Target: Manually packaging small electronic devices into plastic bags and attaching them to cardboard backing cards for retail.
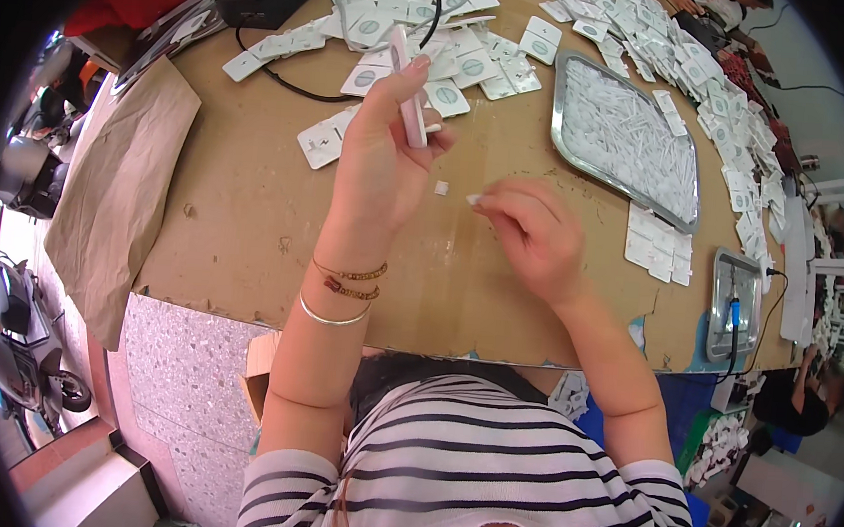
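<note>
My left hand (378, 158) holds a flat white plastic panel (414, 126) on edge, thumb on one side and fingers on the other. My right hand (543, 235) is closed in a pinch on a small white plastic piece (474, 200), apart from the panel and to its lower right. Between the hands, a tiny square white piece (441, 187) lies on the brown table (421, 283). Similar white panels (369, 31) are piled just beyond my left hand, some with a round grey mark. The panel's broad face is mostly turned out of sight.
A metal tray (582, 164) full of thin white plastic parts stands to the right. Many more panels (729, 138) spread along the far right. A smaller tray (721, 328) holds a blue-handled corded tool (735, 313). Brown paper (119, 193) covers the left edge; a black cable (297, 88) crosses behind.
</note>
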Motion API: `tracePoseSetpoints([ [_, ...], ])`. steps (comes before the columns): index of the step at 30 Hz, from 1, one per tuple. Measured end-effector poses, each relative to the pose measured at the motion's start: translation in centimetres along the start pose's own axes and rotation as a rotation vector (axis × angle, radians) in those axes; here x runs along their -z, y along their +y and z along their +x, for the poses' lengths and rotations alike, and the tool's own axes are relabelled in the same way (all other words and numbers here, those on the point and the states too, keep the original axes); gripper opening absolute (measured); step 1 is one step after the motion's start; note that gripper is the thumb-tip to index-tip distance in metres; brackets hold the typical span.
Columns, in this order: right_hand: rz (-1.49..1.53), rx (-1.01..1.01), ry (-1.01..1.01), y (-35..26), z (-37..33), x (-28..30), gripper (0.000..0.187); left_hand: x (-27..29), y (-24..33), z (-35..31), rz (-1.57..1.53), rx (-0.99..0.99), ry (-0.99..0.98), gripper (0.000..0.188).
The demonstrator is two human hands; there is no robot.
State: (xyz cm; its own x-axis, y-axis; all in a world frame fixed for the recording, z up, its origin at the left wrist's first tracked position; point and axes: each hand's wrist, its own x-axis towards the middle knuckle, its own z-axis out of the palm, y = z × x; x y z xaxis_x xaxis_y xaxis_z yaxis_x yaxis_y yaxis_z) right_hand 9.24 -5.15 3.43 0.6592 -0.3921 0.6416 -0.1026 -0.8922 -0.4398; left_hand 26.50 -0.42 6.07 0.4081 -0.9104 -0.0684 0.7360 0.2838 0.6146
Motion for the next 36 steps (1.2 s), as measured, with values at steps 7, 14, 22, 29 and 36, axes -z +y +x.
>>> tracePoseSetpoints([
  [7, -0.265, 0.429, 0.219, -0.7, -1.8, 5.0, 0.029, -1.2, -2.6, -0.9, -0.178, 0.371, -0.265, 0.033],
  [14, -0.025, -0.049, 0.223, -0.5, -2.3, 4.5, 0.022, -1.9, -4.9, -2.6, -0.245, 0.597, -0.351, 0.040],
  [22, 0.638, -0.590, 0.263, 0.8, -1.4, 4.4, 0.018, -2.7, -5.5, -2.3, 0.077, 0.669, -0.251, 0.038],
  [29, 0.801, -0.613, 0.213, -0.1, -1.6, 4.7, 0.018, -1.5, -6.3, -1.3, 0.119, 0.301, -0.108, 0.031],
  [36, 0.462, -0.571, -0.071, -0.2, -1.7, 4.1, 0.018, -1.6, -6.0, -1.4, 0.278, 0.298, -0.049, 0.037],
])
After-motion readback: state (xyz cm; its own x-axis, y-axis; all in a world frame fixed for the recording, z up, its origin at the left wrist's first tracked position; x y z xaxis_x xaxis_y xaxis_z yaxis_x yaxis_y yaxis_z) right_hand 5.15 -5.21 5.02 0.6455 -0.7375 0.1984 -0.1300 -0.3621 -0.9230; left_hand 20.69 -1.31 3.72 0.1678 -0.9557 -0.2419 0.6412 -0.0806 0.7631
